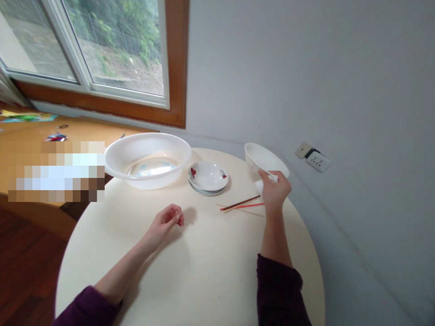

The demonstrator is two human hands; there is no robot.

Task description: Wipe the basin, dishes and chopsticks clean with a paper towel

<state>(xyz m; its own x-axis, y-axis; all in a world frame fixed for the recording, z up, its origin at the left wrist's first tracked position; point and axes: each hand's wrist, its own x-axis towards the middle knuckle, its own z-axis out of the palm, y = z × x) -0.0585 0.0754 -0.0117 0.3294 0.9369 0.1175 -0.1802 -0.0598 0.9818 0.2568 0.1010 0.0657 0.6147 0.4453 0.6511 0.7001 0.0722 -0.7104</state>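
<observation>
My right hand (276, 188) grips the near rim of a white bowl (261, 156), which is tilted over the right side of the round table (210, 267). A bit of white material, perhaps tissue or cloth (259, 186), shows by the fingers; whether it is held too, I cannot tell. Just left of that hand lie several chopsticks (241, 203), brown, red and pale, partly crossed. My left hand (169, 218) is closed loosely just over the table, with nothing visible in it. Beyond it sit stacked white dishes (208, 177) with red flower prints.
A large translucent white basin (147, 174) stands at the back left, with some blue marks at its bottom. A wooden desk (98, 131) adjoins on the left, under the window. The wall with a socket (318, 161) is close on the right.
</observation>
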